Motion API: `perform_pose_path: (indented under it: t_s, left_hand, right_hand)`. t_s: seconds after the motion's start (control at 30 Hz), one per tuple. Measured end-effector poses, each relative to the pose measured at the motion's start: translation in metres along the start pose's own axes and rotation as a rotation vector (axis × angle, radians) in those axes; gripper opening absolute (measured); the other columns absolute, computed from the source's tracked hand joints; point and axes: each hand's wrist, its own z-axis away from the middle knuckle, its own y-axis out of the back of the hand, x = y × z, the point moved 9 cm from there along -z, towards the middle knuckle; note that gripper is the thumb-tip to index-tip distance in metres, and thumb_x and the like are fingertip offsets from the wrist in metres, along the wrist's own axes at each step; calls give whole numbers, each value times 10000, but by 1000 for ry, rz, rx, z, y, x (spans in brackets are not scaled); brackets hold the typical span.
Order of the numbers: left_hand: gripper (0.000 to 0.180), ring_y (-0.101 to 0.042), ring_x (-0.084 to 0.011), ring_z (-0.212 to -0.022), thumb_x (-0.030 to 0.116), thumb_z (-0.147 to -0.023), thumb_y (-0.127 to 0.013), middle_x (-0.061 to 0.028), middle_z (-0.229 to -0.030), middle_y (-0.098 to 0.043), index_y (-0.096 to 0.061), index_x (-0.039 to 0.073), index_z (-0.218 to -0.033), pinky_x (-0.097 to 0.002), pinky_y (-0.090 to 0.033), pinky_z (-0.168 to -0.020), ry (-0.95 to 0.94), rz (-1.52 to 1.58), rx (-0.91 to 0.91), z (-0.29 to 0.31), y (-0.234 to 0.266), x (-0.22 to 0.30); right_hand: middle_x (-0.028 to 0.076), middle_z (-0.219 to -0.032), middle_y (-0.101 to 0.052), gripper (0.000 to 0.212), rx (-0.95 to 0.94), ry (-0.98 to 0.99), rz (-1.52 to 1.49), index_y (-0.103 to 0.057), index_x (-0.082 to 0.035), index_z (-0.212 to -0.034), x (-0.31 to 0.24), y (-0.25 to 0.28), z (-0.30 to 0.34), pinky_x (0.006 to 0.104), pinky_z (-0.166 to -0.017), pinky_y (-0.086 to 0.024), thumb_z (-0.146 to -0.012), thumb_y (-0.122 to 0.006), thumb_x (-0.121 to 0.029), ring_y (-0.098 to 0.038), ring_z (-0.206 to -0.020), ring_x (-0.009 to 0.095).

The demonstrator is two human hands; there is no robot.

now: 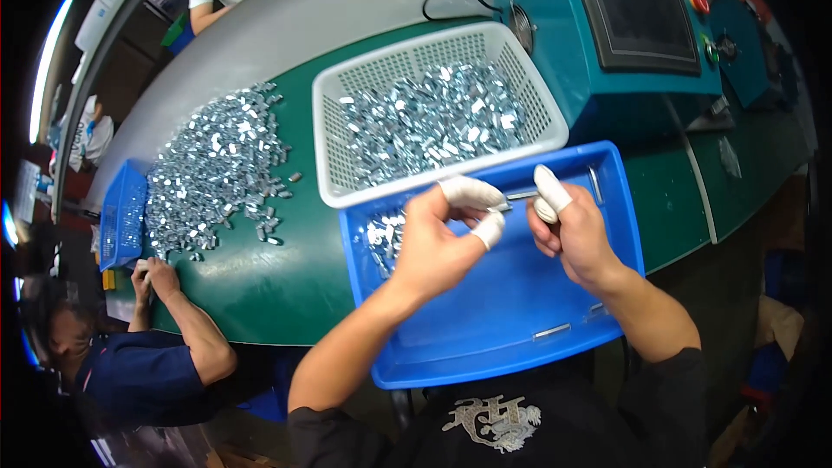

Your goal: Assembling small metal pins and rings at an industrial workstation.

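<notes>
Now left hand [438, 247] pinching what seems small metal piece [502, 206], right hand [579, 232] pinching thin metal rod [523, 196]

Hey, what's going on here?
A person with white-covered fingertips works over a blue tray. The left hand pinches a small shiny metal piece; the right hand holds a thin metal rod, its end at that piece. Just beyond sits a white basket of small metal parts. To the left, a heap of similar parts lies on the green tabletop, with a co-worker's hands at its near edge.
</notes>
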Motion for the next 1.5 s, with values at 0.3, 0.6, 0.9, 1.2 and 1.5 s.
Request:
perform_pose_path:
  t_s: [0.3,0.6,0.9,1.2,1.5]
  left_hand:
    - [212,-607,-113,-848,-7,-804,-659,-63,-950,-646,-628,-2,-1013,-260,-483,-784,-87,30,77,6,1,-13]
    - [223,-625,-131,-837,-17,-823,-631,-86,-925,-666,-636,-14,-1046,-263,-498,-759,-93,5,-28,5,-4,-10]
    - [155,-636,-166,-865,-52,-769,-665,-117,-925,-667,-654,-22,-921,-273,-492,-789,36,225,5,8,-3,-21]
    - [224,-632,-222,-761,-49,-712,-684,-107,-862,-650,-645,-2,-927,-310,-496,-670,-513,-361,56,18,-11,31]
    - [224,-520,-93,-572,193,-914,-560,-42,-643,-587,-626,-2,-824,-254,-422,-535,-2,-154,-23,15,-11,-13]
  right_hand:
    - [-4,-484,-428,488,14,131,248,-444,-82,-565,-13,1,7,206,-377,-281,-969,-416,-355,-356,-398,54]
    - [-2,-476,-433,488,7,133,270,-458,-70,-565,-12,3,4,219,-388,-290,-969,-419,-342,-369,-404,54]
    - [-3,-469,-429,513,-12,159,327,-455,-62,-542,-11,-5,4,220,-389,-290,-978,-396,-326,-370,-404,57]
    - [23,-517,-456,413,-100,-73,144,-493,-53,-694,12,-10,6,226,-393,-324,-979,-395,-336,-367,-415,75]
    - [24,-516,-461,459,-111,80,189,-485,-55,-635,0,-10,7,220,-397,-319,-984,-383,-336,-370,-417,73]
